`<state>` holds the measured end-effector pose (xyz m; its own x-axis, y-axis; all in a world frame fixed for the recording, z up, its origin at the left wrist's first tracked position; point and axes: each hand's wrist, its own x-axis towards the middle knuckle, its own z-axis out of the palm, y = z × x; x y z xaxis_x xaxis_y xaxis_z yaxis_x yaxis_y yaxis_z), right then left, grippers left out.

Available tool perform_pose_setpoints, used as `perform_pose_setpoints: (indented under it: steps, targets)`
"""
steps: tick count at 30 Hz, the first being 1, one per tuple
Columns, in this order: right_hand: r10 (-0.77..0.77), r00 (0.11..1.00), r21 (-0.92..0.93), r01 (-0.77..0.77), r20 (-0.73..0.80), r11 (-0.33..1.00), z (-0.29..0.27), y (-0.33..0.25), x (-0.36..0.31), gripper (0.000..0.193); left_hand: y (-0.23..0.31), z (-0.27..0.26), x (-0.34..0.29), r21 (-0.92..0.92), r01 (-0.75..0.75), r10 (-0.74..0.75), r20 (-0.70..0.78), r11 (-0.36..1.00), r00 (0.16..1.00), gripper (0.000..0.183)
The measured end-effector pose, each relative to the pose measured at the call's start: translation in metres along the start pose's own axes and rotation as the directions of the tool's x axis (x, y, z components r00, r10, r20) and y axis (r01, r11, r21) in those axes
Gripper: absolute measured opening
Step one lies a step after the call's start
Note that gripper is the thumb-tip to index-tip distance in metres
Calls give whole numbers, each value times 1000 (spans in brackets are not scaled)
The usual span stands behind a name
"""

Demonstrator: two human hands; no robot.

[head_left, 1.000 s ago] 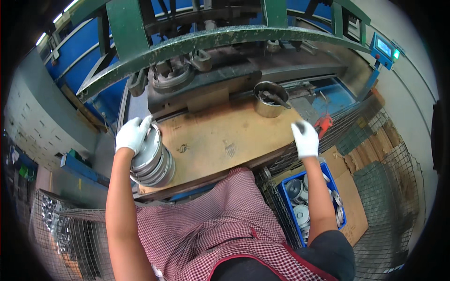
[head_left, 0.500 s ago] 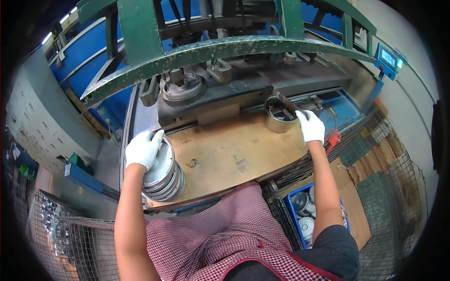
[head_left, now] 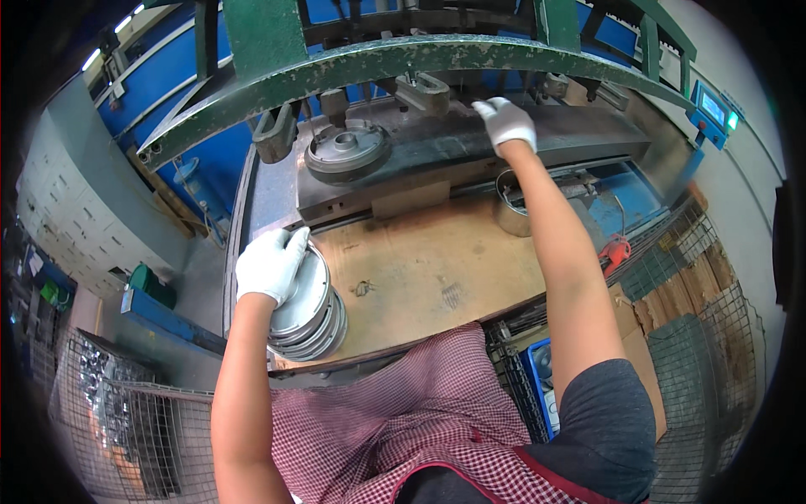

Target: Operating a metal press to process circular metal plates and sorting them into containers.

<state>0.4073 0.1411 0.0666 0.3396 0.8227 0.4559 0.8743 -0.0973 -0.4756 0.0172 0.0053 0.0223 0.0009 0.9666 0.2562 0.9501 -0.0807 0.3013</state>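
Note:
My left hand [head_left: 270,265], in a white glove, grips the rim of the top round metal disc [head_left: 304,294]. That disc leans tilted on a stack of similar metal discs [head_left: 323,336] at the board's left end. My gloved right hand [head_left: 509,126] reaches over the dark machine bed [head_left: 437,155]. Its fingers are bent and close together; whatever they hold is too small or dark to make out. Left of it, a round metal part with a raised hub [head_left: 346,147] sits on the bed. A metal can [head_left: 510,220] stands below my right forearm, partly hidden by it.
A green machine frame [head_left: 403,60] with hanging metal clamps [head_left: 426,94] spans the far side. The wooden board [head_left: 411,269] lies before me. At right are a control screen [head_left: 714,107], a red-handled tool [head_left: 617,250], wire mesh cages and a blue crate [head_left: 537,391].
My right hand has moved from beside the can's rim, up and left over the machine bed. My left hand stays on the top disc. The view has shifted slightly.

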Motion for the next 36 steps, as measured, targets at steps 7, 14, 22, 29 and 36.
perform_pose_setpoints:
  steps: [7,14,22,29,36]
  targets:
    - [174,981,-31,-177,-90,984,-46,81,-15,49,-4,3,3,29,-93,93,-5,995,996,48]
    - [97,995,297,-94,4,950,-94,124,-89,38,-18,15,8,-2,-146,145,-35,989,989,48]
    - [150,985,11,-151,91,988,-45,130,-107,33,-9,5,2,11,-25,25,43,1000,999,53]
    - [96,993,16,-97,75,995,-37,137,-107,32,5,-9,-3,-7,74,-72,106,997,992,53]
    - [81,995,-100,-75,56,992,-30,127,-107,30,-1,-27,-29,-24,-100,93,-205,995,974,41]
